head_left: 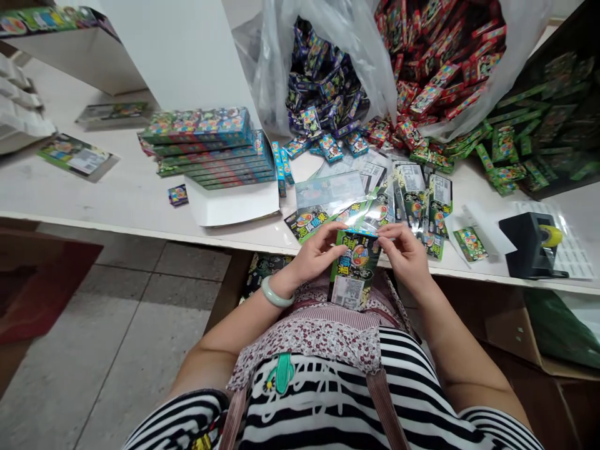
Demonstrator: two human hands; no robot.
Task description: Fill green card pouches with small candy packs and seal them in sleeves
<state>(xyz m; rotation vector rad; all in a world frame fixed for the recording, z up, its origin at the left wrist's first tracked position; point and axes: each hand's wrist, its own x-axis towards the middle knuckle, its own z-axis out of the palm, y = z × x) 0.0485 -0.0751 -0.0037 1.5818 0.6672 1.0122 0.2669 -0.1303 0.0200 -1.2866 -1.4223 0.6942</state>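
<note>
Between my two hands, upright in front of my apron, is a flat printed packet (354,269) with a black and green face and a white label low on it. My left hand (319,253) pinches its upper left edge, thumb on the front. At the upper right corner, the fingers of my right hand (402,250) are closed on the same packet. A thin blue strip shows along its top edge. Just beyond my hands, similar printed packets (415,203) and a clear plastic sleeve (330,190) lie overlapping on the table.
A stack of colourful small boxes (206,150) rests in a white tray (239,206). Behind are plastic bags of purple boxes (323,84) and red boxes (435,69). Green boxes (510,147) spill at right, near a tape dispenser (529,244). The table's front edge (140,223) runs across.
</note>
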